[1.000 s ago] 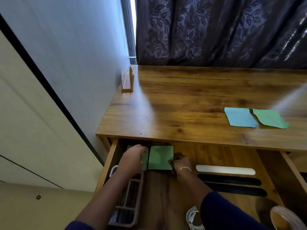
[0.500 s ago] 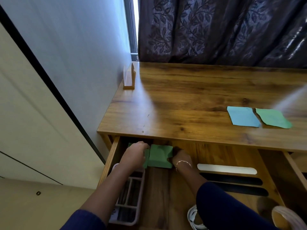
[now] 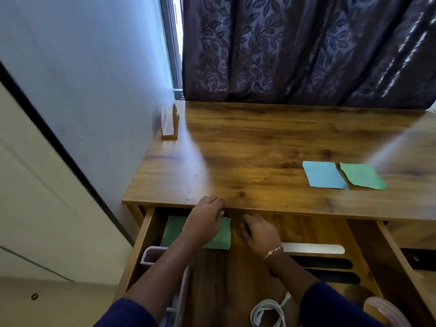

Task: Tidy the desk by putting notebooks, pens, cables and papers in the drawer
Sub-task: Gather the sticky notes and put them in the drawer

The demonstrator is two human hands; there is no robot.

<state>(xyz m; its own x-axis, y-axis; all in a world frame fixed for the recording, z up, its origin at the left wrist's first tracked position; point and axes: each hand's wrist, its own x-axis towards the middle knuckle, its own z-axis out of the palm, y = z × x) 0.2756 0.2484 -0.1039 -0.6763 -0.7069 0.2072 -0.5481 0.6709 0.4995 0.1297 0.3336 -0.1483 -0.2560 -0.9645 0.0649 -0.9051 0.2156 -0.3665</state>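
At bottom centre, a coiled white cable (image 3: pixel 266 312) in the open drawer (image 3: pixel 139 244). Above it, right hand (image 3: pixel 259 234) with fingers loosely curled, holding nothing, just beside a green paper (image 3: pixel 174 232) lying flat in the drawer. Left hand (image 3: pixel 205 220) over that paper, fingers bent; grip not possible to tell. Farther right on the tabletop (image 3: pixel 236 149), a blue paper (image 3: pixel 323 174) and a second green paper (image 3: pixel 362 175).

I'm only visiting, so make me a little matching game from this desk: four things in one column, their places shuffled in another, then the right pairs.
Things
1. blue paper
2. white cable
3. wooden stand
4. left hand

Places
A. coiled at the near end of the drawer
B. over the green sheet at the drawer's back
C. on the desktop, left of the green paper
D. at the desktop's far left corner, by the wall

Pairs: 1-C, 2-A, 3-D, 4-B
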